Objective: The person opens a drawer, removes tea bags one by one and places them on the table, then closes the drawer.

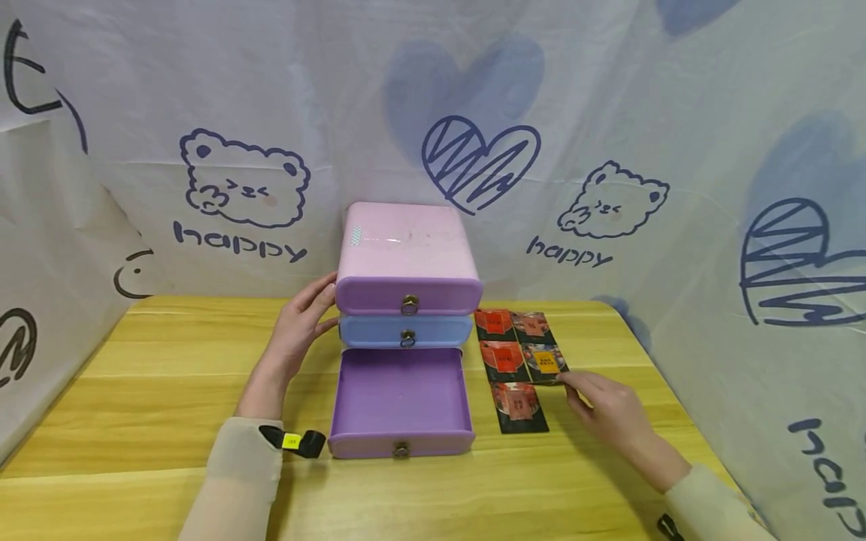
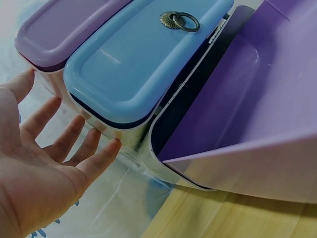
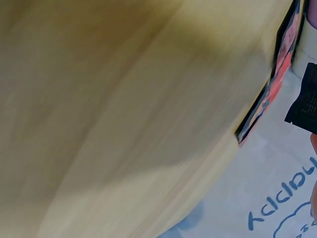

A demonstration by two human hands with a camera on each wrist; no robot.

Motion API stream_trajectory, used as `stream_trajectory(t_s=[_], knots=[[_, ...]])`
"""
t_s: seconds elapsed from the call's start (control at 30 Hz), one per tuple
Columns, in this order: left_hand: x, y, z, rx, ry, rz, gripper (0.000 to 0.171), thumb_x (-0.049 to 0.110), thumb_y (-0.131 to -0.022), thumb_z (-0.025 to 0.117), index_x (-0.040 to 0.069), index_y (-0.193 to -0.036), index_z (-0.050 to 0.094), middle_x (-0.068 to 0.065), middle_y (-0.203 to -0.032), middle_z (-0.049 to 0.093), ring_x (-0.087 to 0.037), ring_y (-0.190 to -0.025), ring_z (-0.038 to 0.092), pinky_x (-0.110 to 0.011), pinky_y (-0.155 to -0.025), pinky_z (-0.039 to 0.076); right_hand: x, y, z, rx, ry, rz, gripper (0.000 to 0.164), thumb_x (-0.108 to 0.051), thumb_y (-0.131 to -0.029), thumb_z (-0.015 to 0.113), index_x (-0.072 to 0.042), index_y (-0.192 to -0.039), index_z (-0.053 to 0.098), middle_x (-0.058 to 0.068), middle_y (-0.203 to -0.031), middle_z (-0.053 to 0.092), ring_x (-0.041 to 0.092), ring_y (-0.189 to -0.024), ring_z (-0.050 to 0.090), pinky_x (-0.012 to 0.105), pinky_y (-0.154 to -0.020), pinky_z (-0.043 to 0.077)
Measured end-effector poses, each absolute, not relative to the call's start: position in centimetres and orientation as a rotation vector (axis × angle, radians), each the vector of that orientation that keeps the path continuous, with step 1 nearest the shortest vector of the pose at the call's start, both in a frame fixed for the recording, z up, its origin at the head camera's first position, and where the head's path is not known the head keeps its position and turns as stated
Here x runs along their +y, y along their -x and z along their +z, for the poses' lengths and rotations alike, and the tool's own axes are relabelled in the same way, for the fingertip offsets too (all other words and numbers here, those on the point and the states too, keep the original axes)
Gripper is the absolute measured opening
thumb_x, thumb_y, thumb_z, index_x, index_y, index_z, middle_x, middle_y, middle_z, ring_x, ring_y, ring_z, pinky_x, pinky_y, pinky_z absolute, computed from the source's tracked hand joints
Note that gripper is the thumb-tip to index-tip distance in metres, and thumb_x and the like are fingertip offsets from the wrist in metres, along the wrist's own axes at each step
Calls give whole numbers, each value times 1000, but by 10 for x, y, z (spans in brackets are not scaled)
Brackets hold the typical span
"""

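Note:
A small drawer cabinet (image 1: 409,240) with a pink top stands on the table. Its purple top drawer (image 1: 372,297) and blue middle drawer (image 1: 368,331) are pushed in, while the purple bottom drawer (image 1: 399,402) is pulled out, its floor showing. My left hand (image 1: 298,338) rests spread fingertips against the cabinet's left side, seen close up beside the blue drawer in the left wrist view. To the right, my right hand (image 1: 609,409) pinches the corner of a flat packet with a yellow label (image 1: 545,362). That packet's dark back (image 3: 304,101) shows lifted in the right wrist view.
Beside the cabinet lie several flat packets with red labels, among them a near one (image 1: 519,407) and one further back (image 1: 495,323). A white cloth (image 1: 365,98) printed with hearts and bears hangs behind the wooden table (image 1: 169,376).

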State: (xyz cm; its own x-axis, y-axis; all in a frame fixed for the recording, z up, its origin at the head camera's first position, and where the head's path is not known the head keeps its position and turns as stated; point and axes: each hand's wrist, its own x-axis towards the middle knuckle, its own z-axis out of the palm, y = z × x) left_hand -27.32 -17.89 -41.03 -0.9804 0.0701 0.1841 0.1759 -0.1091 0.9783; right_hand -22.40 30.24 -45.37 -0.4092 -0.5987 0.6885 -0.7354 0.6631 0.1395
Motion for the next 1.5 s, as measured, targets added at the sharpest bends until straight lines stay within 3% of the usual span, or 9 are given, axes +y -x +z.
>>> stream_trajectory(t_s=[0.13, 0.27, 0.33, 0.5, 0.97, 1.27, 1.5], knots=[[-179, 274, -411, -2051, 273, -2268, 52, 43, -90, 51, 21, -136, 42, -5, -139, 38, -18, -118, 39, -49, -98, 38, 310, 222, -455, -2174, -1020, 225, 25, -14, -81, 54, -10, -103, 65, 4, -89, 69, 16, -75, 62, 33, -51, 55], [-178, 272, -408, -2046, 279, -2272, 51, 42, -91, 51, 20, -136, 43, -5, -140, 38, -18, -118, 39, -50, -98, 38, 317, 220, -457, -2199, -998, 200, 23, -20, -87, 51, -9, -101, 66, 3, -88, 69, 15, -72, 62, 33, -49, 54], [-178, 270, -406, -2048, 282, -2278, 52, 42, -90, 51, 19, -136, 42, -6, -140, 38, -19, -118, 40, -50, -98, 38, 321, 219, -458, -2226, -982, 184, 21, -18, -84, 55, -10, -101, 66, 3, -88, 69, 16, -73, 62, 34, -49, 54], [-178, 273, -408, -2060, 278, -2272, 52, 42, -90, 51, 20, -137, 42, -6, -140, 37, -19, -118, 39, -49, -98, 38, 329, 216, -461, -2316, -941, 140, 37, -8, -67, 70, -12, -103, 64, 4, -89, 69, 17, -72, 62, 36, -48, 54], [-179, 274, -411, -2063, 292, -2248, 51, 43, -91, 50, 22, -137, 42, -5, -140, 37, -19, -119, 39, -51, -98, 38, 337, 214, -472, -2525, -916, 70, 41, -8, -68, 72, -13, -108, 60, 4, -88, 69, 16, -67, 61, 33, -49, 54], [-179, 274, -411, -2055, 291, -2253, 51, 43, -90, 50, 21, -136, 43, -5, -139, 38, -18, -118, 39, -50, -98, 39, 338, 210, -472, -2723, -891, 80, 58, -8, -66, 77, -13, -119, 55, 9, -105, 65, 23, -85, 60, 43, -68, 55], [-179, 274, -412, -2060, 291, -2246, 51, 44, -90, 50, 22, -136, 43, -5, -139, 39, -18, -118, 40, -50, -98, 39, 338, 208, -474, -2817, -919, 61, 54, -11, -72, 71, -16, -123, 54, 6, -120, 57, 22, -98, 55, 42, -76, 54]])
